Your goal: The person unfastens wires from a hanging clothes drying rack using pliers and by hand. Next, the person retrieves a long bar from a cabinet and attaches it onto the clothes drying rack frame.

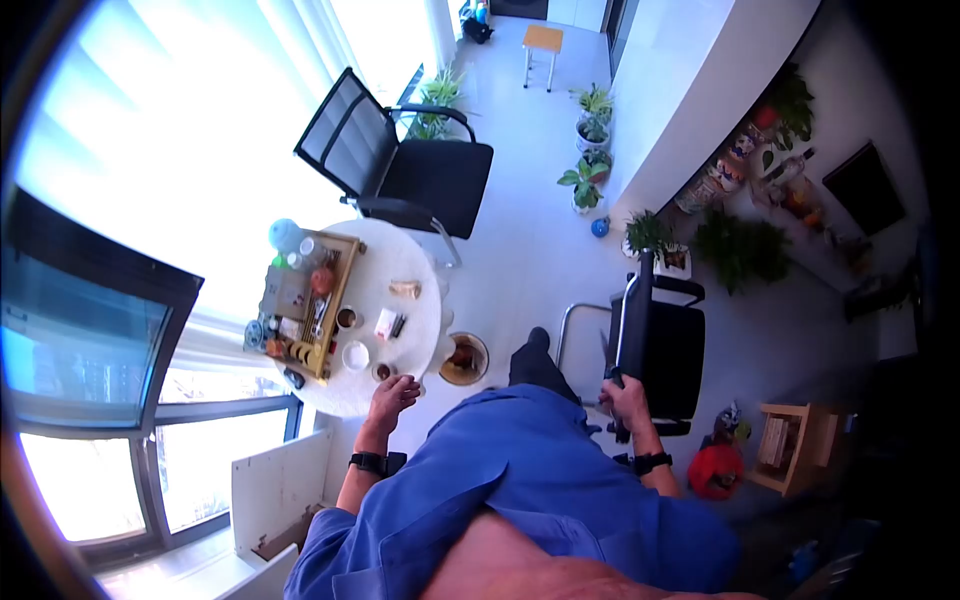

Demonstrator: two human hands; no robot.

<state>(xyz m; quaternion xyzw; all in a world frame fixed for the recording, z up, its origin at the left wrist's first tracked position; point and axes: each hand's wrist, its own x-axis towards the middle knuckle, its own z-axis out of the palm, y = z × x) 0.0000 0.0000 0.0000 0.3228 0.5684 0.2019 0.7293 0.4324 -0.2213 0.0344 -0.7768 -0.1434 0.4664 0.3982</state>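
Note:
My left hand (393,399) is beside the near edge of the round white table (405,262), close to a small dark-filled cup (382,371). Its fingers are curled together, and anything between them is too small to make out. My right hand (627,397) is closed around the dark handle of a knife-like tool (605,345), whose thin grey blade points away from me, beside a black chair (660,360). A white bowl (355,355), a brown cup (347,317) and a small white box (386,322) stand on the table.
A wooden tray (343,290) with jars and boxes lies on the table. Below the table's right side is a round bin (464,359). Another black chair (435,185) stands beyond it. Potted plants (583,182) line the wall, and a red object (715,472) sits at right.

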